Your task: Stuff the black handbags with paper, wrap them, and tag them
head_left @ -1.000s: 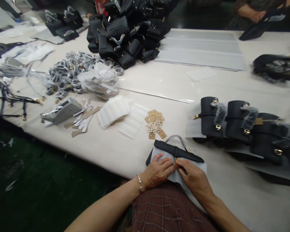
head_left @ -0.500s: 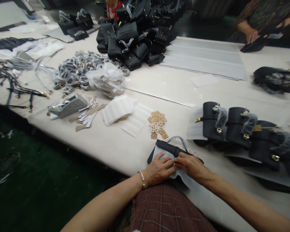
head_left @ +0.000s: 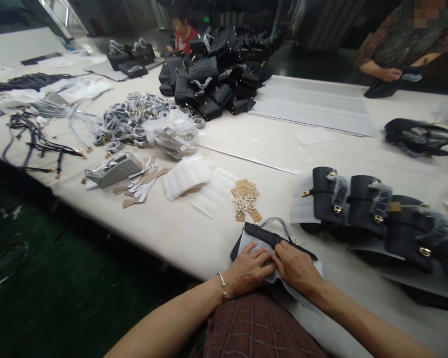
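A black handbag (head_left: 259,230) rests at the table's near edge, its wrapped handle (head_left: 280,222) standing up at the back. White foam sheet (head_left: 248,241) covers part of its front. My left hand (head_left: 252,268) lies on that sheet with fingers stretched out, pressing the bag. Against the bag's front, my right hand (head_left: 296,266) is closed at the narrow black closing strap (head_left: 275,239) near the middle. Its fingertips pinch the strap's lower end, which they mostly hide. Just behind the bag lie brown tags with white strings (head_left: 246,196).
Several black handbags (head_left: 328,196) with foam sheets stand at the right. To the left are a tape dispenser (head_left: 114,170), paper strips (head_left: 140,184) and foam pieces (head_left: 188,176). Wrapped straps (head_left: 125,122) and piled bags (head_left: 209,74) lie farther back. A co-worker (head_left: 392,54) handles a black item across the table.
The camera view has tilted up a little, so everything sits lower. My right hand's fingers have shifted slightly at the strap; the left hand stays flat on the bag.
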Demonstrator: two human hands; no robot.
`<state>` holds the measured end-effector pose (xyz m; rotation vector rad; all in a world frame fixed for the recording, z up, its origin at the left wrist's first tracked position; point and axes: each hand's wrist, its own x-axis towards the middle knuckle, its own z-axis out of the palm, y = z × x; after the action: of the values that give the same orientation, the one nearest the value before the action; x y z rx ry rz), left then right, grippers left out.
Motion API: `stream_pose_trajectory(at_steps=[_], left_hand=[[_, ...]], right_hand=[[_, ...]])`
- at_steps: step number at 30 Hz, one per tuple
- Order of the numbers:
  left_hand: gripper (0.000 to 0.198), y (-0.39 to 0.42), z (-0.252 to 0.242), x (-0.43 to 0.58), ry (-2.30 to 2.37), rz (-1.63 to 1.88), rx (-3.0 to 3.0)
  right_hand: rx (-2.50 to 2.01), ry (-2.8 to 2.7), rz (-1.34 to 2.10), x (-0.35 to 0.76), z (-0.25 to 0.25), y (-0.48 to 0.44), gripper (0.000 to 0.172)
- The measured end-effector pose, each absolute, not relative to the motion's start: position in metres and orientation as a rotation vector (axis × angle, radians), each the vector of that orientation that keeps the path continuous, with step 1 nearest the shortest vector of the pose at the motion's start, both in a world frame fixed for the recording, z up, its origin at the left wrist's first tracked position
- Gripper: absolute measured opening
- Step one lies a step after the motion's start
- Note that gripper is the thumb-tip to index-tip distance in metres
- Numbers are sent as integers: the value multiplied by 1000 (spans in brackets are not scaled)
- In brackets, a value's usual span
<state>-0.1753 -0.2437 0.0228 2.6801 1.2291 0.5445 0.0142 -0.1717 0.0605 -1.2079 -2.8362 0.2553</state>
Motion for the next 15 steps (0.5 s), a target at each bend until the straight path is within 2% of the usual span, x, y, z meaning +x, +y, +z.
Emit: stream_pose_trajectory(at_steps=[2,4,7,9,12,15], left_hand=[[27,-245,24,-176,1239,565,2693],[33,-245,27,-178,1242,580,2719],[38,-248,37,-184,1162,559,2785],[33,-251,44,-191,1044,510,2809],[28,-254,54,-206,855,480,2668],[28,-232,64,-228,1102,648,2243]], right_hand=[[-1432,-2731,386,15,62,-176,21],[-1403,-2643,469,25,59,-180,23],[-1119,-2596,253,58,48,-186,21],[-979,-2611,86,84,40,-187,29],[-930,-2565,94,115,40,-182,33],[-1012,-2403,128,121,56,-166,25]])
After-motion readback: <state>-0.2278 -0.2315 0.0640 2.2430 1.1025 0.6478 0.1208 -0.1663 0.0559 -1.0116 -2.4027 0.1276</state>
